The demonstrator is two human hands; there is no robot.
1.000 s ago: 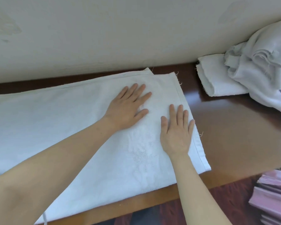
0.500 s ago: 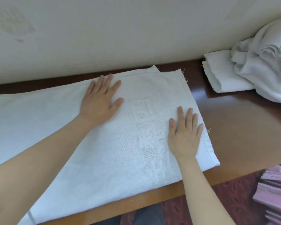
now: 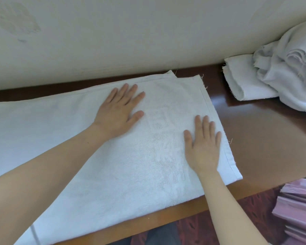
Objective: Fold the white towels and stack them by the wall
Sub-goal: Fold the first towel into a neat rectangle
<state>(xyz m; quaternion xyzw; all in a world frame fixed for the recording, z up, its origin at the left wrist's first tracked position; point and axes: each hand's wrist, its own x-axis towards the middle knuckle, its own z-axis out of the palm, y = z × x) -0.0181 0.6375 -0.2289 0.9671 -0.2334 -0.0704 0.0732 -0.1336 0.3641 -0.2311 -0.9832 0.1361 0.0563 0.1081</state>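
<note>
White towel (image 3: 131, 174) runs long from nine to three; our left grip (image 3: 118, 114) and right grip (image 3: 203, 149) lie flat on it, holding nothing, right nearest the three-o'clock hem.

A cream wall (image 3: 148, 32), stained at far left, runs behind a glossy brown wooden bench (image 3: 263, 138) that reflects soft light. Near right, dark red patterned floor (image 3: 251, 209) and a pink stack (image 3: 300, 209).

White towel (image 3: 95, 165) flat, doubled, on table; crumpled towels (image 3: 281, 76) by wall.
</note>
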